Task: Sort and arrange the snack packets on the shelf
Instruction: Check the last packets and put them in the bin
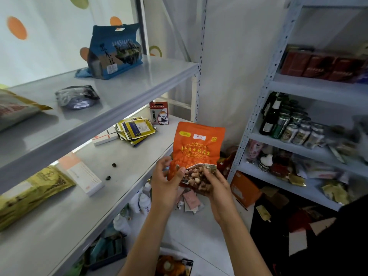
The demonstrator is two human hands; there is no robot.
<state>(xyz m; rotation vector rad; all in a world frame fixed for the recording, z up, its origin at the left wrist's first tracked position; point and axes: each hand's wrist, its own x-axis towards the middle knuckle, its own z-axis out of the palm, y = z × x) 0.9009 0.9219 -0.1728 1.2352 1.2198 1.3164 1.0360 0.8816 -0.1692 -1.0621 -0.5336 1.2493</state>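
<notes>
Both hands, left hand [166, 186] and right hand [216, 184], grip the orange peanut packet [196, 154] upright at centre; set it flat at nine o'clock on the middle shelf [139, 162] (label outward).

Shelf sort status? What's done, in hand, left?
Early stage, judging by the layout. Looks done: only the blue bag stands upright on the top shelf. In hand: left hand and right hand grip the orange peanut packet clear of the shelves. Left: silver pouch lying flat, yellow sachets heaped, gold packet askew.
</notes>
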